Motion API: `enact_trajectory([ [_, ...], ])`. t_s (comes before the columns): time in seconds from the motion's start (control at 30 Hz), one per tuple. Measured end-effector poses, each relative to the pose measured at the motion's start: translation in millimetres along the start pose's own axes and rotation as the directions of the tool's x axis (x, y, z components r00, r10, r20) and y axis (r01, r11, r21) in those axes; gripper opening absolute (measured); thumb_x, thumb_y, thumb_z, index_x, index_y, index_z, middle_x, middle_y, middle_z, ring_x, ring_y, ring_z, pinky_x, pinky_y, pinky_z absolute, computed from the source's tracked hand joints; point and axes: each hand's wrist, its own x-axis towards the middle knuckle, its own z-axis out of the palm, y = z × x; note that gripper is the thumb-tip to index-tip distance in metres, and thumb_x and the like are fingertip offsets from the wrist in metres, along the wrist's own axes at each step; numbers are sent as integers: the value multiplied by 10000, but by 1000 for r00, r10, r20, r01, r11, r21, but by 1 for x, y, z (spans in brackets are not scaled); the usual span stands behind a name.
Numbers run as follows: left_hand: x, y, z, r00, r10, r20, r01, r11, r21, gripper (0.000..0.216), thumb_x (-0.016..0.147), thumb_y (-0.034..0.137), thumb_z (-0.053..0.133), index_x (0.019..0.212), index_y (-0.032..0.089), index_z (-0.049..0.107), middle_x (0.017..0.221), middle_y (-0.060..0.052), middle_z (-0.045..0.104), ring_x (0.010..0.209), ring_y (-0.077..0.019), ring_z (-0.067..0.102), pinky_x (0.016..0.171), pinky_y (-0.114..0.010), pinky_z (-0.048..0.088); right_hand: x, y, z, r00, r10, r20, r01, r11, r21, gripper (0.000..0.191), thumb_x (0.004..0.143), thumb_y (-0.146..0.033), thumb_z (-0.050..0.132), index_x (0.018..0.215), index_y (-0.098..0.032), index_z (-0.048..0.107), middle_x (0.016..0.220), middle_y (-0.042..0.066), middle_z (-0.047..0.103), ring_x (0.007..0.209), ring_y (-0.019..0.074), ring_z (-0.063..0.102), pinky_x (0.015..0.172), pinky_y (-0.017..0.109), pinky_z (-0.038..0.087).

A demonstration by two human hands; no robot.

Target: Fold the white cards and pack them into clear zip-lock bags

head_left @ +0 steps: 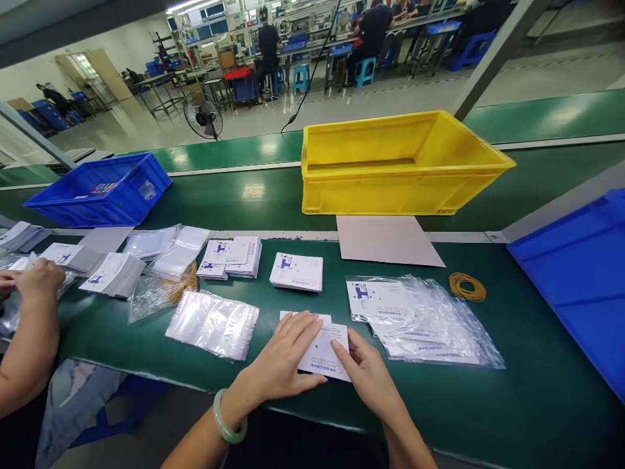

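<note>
A white booklet with purple print point(326, 352) lies near the front edge of the green bench, partly over another white sheet. My left hand point(288, 355), with a pale bangle at the wrist, rests on its left part, fingers stretched out. My right hand point(367, 370) pinches the right edge between thumb and fingers. Beyond my hands sits a neat stack of booklets point(296, 271). Clear plastic bags point(215, 324) are piled to the left. On the right, bagged booklets point(424, 319) overlap in a loose pile.
A yellow bin point(381, 192) stands at the back, above a piece of cardboard point(385, 241). Rubber bands point(467, 286) lie at right, beside a large blue bin point(581, 280). Another blue bin point(112, 202) is back left. A co-worker's hand point(41, 277) is at far left.
</note>
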Motion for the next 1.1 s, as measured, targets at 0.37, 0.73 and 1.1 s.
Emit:
enact_trajectory([
  [0.37, -85, -26, -17, 683, -704, -196, 724, 617, 308, 172, 872, 177, 545, 1040, 143, 540, 1010, -118, 599, 920, -288, 619, 757, -410, 536, -7, -8, -14, 973, 125, -192, -118, 992, 49, 435, 773, -539, 701, 1049, -223, 586, 903, 80, 736, 784, 259, 703, 545, 302, 579],
  [0.73, -102, -50, -21, 567, -745, -353, 781, 622, -58, 317, 930, 318, 380, 1158, 194, 562, 804, -44, 724, 695, -221, 691, 668, -323, 500, -14, -26, 11, 986, 82, -147, -92, 994, -65, 577, 812, -553, 629, 1289, -250, 510, 1075, 99, 682, 875, 262, 668, 580, 306, 562],
  [1.1, -95, -47, -19, 545, -728, -415, 774, 627, -84, 175, 890, 276, 391, 892, 222, 558, 700, -11, 676, 592, -176, 649, 592, -263, 450, -18, -9, 23, 998, 58, 18, -55, 989, -140, 454, 875, -598, 525, 1136, -228, 553, 864, 59, 666, 661, 198, 613, 541, 280, 497],
])
